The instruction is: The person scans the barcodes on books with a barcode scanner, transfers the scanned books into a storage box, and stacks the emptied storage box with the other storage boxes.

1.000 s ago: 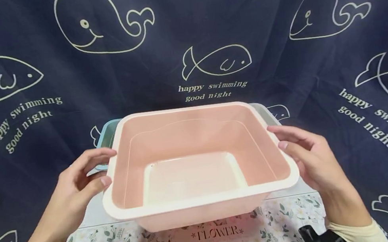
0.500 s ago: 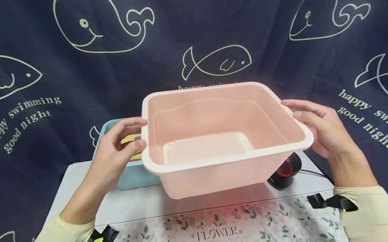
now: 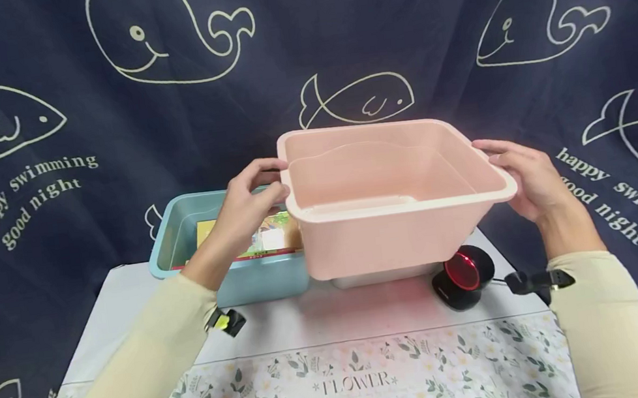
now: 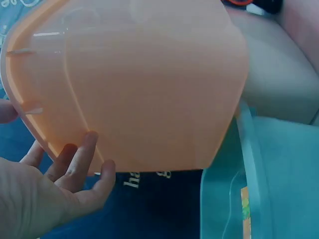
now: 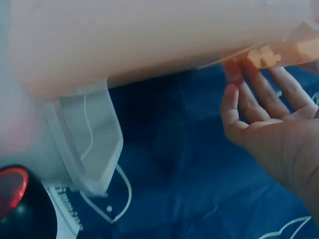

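A pink plastic storage bin (image 3: 388, 238) hangs in the air, tilted so that its inside shows in the head view. At its left rim my left hand (image 3: 254, 196) grips the edge, thumb on the near side. My right hand (image 3: 529, 178) holds the opposite rim in the same way. The left wrist view shows several fingers of that hand (image 4: 65, 191) against the bin's outer wall. Under the right end, the other hand (image 5: 279, 109) has fingers at the rim. A pale grey bin (image 3: 387, 276) stands below, mostly hidden by the pink one.
To the left stands a blue bin (image 3: 263, 282) holding a flat yellow-and-green printed item (image 3: 228, 231). A black round device (image 3: 462, 276) with a red light and a cable sits at the right. The white table (image 3: 321, 320) has a flowered mat (image 3: 294, 392) in front.
Both hands have raised the pink bin and carried it rightward and away from me. The blue bin, the black device and part of the grey bin have come into sight.
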Demonstrator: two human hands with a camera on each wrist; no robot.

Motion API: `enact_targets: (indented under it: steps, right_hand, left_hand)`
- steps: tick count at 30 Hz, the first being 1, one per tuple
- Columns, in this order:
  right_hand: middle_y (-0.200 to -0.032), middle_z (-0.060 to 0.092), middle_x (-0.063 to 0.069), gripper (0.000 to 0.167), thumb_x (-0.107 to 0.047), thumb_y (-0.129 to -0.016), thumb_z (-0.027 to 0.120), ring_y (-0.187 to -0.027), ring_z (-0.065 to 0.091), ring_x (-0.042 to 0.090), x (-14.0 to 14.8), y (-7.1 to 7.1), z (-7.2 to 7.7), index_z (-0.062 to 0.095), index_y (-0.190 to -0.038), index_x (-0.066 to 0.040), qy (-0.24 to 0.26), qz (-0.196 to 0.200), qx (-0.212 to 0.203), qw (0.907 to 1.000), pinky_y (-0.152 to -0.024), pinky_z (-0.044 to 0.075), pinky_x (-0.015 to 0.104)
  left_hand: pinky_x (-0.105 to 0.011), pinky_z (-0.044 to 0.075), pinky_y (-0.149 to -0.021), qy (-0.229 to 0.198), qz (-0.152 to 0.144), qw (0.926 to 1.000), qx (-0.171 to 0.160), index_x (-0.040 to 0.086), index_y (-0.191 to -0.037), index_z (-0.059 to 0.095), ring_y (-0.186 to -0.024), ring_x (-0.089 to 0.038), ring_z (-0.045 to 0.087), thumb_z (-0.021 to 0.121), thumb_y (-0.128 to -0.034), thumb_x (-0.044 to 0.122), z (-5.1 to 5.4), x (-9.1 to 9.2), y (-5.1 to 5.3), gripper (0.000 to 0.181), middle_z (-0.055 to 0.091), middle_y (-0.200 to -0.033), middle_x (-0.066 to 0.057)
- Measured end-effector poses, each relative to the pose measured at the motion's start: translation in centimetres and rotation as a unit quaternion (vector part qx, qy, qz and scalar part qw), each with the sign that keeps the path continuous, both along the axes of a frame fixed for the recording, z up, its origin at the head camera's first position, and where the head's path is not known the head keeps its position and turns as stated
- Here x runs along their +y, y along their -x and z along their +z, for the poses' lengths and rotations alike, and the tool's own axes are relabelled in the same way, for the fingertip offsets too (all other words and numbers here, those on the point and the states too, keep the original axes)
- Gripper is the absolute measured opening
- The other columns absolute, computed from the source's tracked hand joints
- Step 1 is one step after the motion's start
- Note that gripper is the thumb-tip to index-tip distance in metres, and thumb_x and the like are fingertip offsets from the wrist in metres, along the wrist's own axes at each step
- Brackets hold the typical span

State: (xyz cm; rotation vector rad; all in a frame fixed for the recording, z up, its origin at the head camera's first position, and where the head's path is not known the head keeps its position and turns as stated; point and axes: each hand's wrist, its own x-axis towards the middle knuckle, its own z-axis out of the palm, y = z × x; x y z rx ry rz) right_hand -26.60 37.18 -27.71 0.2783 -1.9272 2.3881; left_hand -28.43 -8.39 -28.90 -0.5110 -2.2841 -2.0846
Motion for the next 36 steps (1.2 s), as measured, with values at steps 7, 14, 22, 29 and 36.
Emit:
enact_targets:
  steps: [7,14,22,29,36]
  right_hand:
    - [-0.108,0.079,0.001,0.037,-0.001,-0.103,0.045,-0.085,0.075,0.015,2.1,2.8,-0.2,0.075,-0.122,-0.011,-0.001,-0.024,-0.023,0.9994,-0.069,0.06,0.027]
    - [-0.1,0.078,0.003,0.037,0.0,-0.1,0.044,-0.08,0.072,0.014,3.6,4.6,-0.8,0.072,-0.121,-0.01,0.034,-0.04,-0.036,0.998,-0.068,0.058,0.027]
    - [-0.097,0.078,0.003,0.034,-0.002,-0.099,0.046,-0.08,0.072,0.014,3.8,6.0,-0.5,0.073,-0.118,-0.01,0.023,-0.049,-0.04,0.9977,-0.07,0.058,0.027]
    - [-0.101,0.078,-0.001,0.039,0.004,-0.098,0.045,-0.082,0.071,0.011,3.9,6.8,-0.1,0.075,-0.116,-0.013,-0.021,-0.069,-0.051,0.9961,-0.065,0.056,0.025]
    - [-0.101,0.077,-0.008,0.044,0.004,-0.099,0.043,-0.084,0.072,0.007,4.1,7.1,-2.2,0.073,-0.118,-0.02,-0.081,-0.081,-0.069,0.991,-0.067,0.058,0.022]
  left_hand:
    - [-0.037,0.055,-0.088,-0.024,-0.015,0.9994,-0.02,0.016,-0.134,0.061,-0.097,-0.018,0.069,0.061,-0.0945,0.015,-0.1,2.6,2.9,0.039,0.065,-0.129,-0.011]
    - [-0.037,0.052,-0.083,-0.03,-0.008,0.9993,-0.018,0.017,-0.131,0.063,-0.088,-0.016,0.066,0.062,-0.0931,0.015,-0.3,5.1,4.6,0.038,0.068,-0.116,-0.004]
    - [-0.032,0.051,-0.077,-0.021,0.028,0.9993,-0.015,0.023,-0.124,0.066,-0.084,-0.015,0.065,0.061,-0.0895,0.017,-0.3,6.0,5.9,0.036,0.069,-0.105,0.001]
    - [-0.029,0.052,-0.077,-0.009,0.039,0.9991,-0.013,0.023,-0.125,0.066,-0.087,-0.015,0.066,0.061,-0.0893,0.018,-0.6,6.3,6.6,0.037,0.071,-0.11,-0.001]
    - [-0.025,0.049,-0.078,0.024,0.063,0.9977,0.002,0.018,-0.128,0.066,-0.091,-0.019,0.065,0.061,-0.0881,0.016,-2.7,6.8,6.7,0.04,0.071,-0.118,-0.004]
